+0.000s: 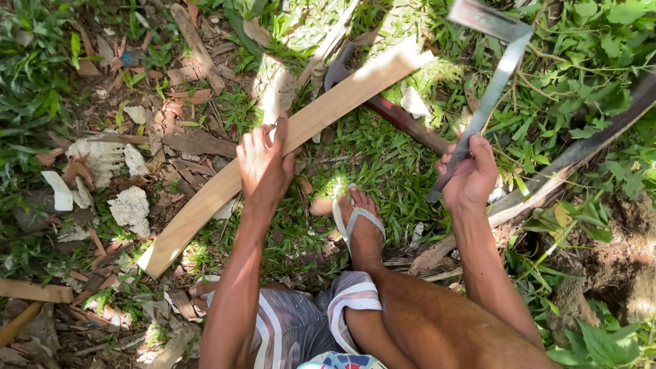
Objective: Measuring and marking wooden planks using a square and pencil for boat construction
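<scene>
A hammer [383, 102] lies on grass [383, 164] among wood scraps [34, 292].

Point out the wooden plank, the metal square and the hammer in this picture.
wooden plank [205, 205], head view: middle of its flat face.
metal square [492, 89], head view: long blade above the right hand.
hammer [403, 119], head view: reddish handle behind the plank.

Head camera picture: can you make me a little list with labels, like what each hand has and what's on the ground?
Place: outdoors, grass and dry leaves
Left hand: fingers wrapped over a long pale wooden plank
Plank: lies slanted across the ground, far end in sunlight
Right hand: closed on the handle of a metal blade tool, raised
Foot: in a sandal, on the grass between the hands
Nearby: hammer lying behind the plank, wood scraps at left
</scene>
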